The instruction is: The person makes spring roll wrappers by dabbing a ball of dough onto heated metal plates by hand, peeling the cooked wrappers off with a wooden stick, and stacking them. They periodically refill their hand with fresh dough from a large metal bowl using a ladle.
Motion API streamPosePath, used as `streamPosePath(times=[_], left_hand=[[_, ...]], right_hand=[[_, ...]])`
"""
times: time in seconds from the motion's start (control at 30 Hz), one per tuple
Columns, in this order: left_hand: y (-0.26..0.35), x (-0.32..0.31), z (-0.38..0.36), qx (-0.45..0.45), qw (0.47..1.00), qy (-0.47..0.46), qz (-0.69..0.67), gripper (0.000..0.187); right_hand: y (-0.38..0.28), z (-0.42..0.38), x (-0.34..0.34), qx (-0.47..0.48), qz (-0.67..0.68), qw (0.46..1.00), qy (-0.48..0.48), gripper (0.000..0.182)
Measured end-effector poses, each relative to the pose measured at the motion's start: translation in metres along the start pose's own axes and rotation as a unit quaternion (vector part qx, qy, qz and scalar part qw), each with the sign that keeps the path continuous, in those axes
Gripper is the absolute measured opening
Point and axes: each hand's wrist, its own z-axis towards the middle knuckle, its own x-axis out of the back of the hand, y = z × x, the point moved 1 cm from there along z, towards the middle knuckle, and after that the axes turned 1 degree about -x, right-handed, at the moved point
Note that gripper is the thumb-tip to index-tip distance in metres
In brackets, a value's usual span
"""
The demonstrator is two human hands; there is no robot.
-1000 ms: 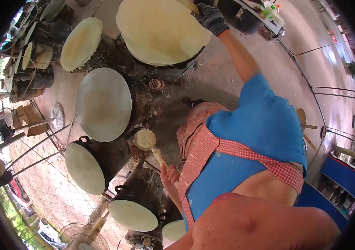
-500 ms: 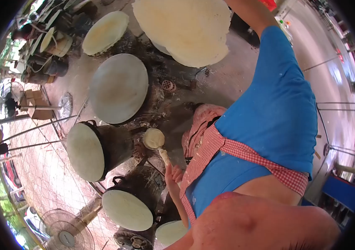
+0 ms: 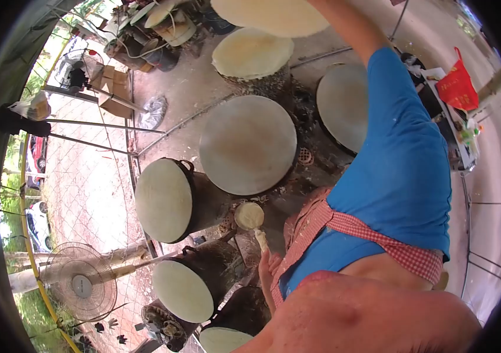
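My left hand (image 3: 268, 262) is closed round the pale end of what looks like a batter-coated ladle (image 3: 249, 216). Its round head is close to the side of a blackened stove drum. My right arm (image 3: 347, 20) stretches up out of the picture, and the hand is cut off. Beside that forearm, at the top edge, a large thin round flatbread (image 3: 268, 15) is partly visible; how it is held is hidden. Below it lies a pale flatbread stack (image 3: 253, 53) on a round stand. Two bare grey griddles (image 3: 247, 144) are nearest the middle.
More round griddles carry pale sheets, one at left (image 3: 164, 200) and one lower down (image 3: 183, 291). A standing fan (image 3: 81, 286) is at lower left. Beyond the wire fence are cars. A red bag (image 3: 458, 85) stands on a table at right; a cardboard box (image 3: 115, 91) lies at upper left.
My view has turned. The large flatbread has moved away from my body, toward the stack, uncovering the grey griddle near my right arm. My left hand keeps the ladle in about the same place.
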Motion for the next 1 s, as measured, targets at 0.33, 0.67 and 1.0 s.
streamPosePath(times=[0.33,0.67,1.0], left_hand=[[-0.014,-0.088,-0.011,-0.029,0.986,-0.09,-0.138,0.043],[-0.019,-0.073,-0.021,0.009,0.994,0.034,-0.105,0.042],[-0.037,-0.023,-0.027,0.131,0.986,-0.038,-0.09,0.039]], right_hand=[[-0.189,-0.132,-0.19,0.01,0.17,0.964,-0.206,0.012],[-0.192,-0.205,-0.189,-0.166,0.273,0.921,-0.224,0.025],[-0.011,-0.461,0.165,-0.387,0.195,0.786,-0.441,0.028]])
